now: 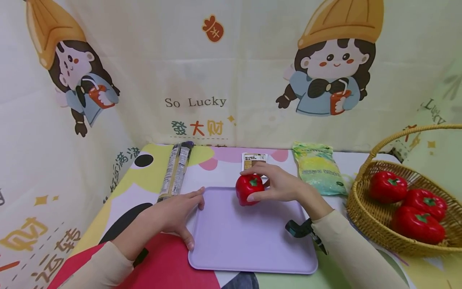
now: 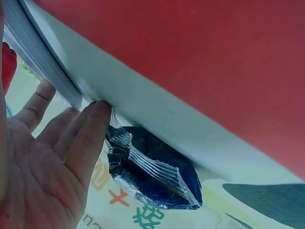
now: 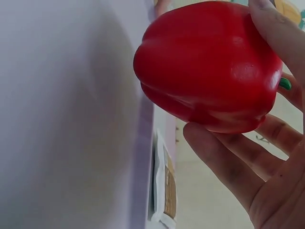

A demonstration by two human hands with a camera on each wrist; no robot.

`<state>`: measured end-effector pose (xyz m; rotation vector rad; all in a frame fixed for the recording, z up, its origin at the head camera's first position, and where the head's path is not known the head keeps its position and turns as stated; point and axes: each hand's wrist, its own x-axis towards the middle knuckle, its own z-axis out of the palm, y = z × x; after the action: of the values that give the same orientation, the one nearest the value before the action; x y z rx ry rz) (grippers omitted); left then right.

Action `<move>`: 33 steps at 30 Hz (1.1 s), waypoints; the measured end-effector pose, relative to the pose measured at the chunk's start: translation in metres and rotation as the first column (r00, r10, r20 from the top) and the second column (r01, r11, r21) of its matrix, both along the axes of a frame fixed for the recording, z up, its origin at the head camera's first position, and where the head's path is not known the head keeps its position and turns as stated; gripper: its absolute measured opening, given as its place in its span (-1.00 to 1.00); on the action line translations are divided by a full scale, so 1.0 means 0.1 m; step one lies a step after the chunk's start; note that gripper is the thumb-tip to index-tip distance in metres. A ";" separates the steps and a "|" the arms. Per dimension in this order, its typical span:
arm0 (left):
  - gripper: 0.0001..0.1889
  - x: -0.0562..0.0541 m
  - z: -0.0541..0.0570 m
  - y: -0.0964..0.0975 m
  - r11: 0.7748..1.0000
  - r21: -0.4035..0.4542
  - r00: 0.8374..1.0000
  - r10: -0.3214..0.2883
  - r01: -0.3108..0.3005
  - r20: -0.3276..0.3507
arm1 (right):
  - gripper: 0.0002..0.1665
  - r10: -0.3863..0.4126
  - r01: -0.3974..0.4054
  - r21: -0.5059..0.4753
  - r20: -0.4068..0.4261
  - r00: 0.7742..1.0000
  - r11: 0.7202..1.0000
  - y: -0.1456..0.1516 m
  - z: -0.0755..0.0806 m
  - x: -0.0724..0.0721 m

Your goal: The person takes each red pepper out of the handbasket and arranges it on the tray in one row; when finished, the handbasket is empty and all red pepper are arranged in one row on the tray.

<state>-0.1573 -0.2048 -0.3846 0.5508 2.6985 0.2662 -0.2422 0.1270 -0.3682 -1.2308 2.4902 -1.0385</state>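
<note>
My right hand [image 1: 276, 184] grips a red bell pepper [image 1: 249, 189] with a green stem, over the far part of a lilac tray [image 1: 249, 237]. In the right wrist view the bell pepper [image 3: 209, 67] lies between thumb and fingers, a little above the tray's surface. My left hand [image 1: 177, 214] is at the tray's left edge, thumb and fingers spread along the rim and holding nothing. In the left wrist view the fingers of the left hand [image 2: 52, 157] reach toward the tray's edge [image 2: 47, 57], beside a dark shiny wrapper [image 2: 152, 171].
A wicker basket [image 1: 355, 204] with red bell peppers [image 1: 388, 186] stands at the right. Behind the tray lie a long packet [image 1: 175, 170], a small brown-and-white packet [image 1: 252, 160] and a green-yellow bag [image 1: 319, 168]. A printed cloth [image 1: 231, 80] hangs at the back.
</note>
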 end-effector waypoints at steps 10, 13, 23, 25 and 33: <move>-0.06 0.00 0.00 -0.04 1.000 0.017 1.000 0.017 -0.018 0.010 | -0.20 -0.025 0.025 -0.005 -0.039 0.999 1.000 -0.24 -0.02 -0.02; -0.06 0.00 -0.01 -0.04 1.000 0.025 1.000 0.018 -0.018 0.018 | -0.19 -0.032 0.033 0.010 -0.052 0.998 0.999 -0.30 -0.05 -0.01; -0.07 0.00 -0.06 -0.04 0.999 0.044 0.999 0.012 -0.013 0.030 | -0.20 0.009 0.004 0.079 -0.160 0.987 0.997 -0.49 -0.13 0.02; -0.07 0.00 -0.07 -0.05 0.999 0.043 0.999 0.009 -0.010 0.031 | -0.17 0.019 -0.003 0.101 -0.151 0.988 0.995 -0.51 -0.12 0.04; -0.05 -0.02 -0.07 -0.06 0.999 0.045 1.000 -0.003 0.002 0.023 | -0.10 0.064 -0.053 0.116 -0.094 0.994 0.992 -0.51 -0.09 0.06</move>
<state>-0.1597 -0.2109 -0.3917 0.5610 2.6751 0.3307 -0.2364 0.0764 -0.3767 -1.3420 2.5281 -0.8303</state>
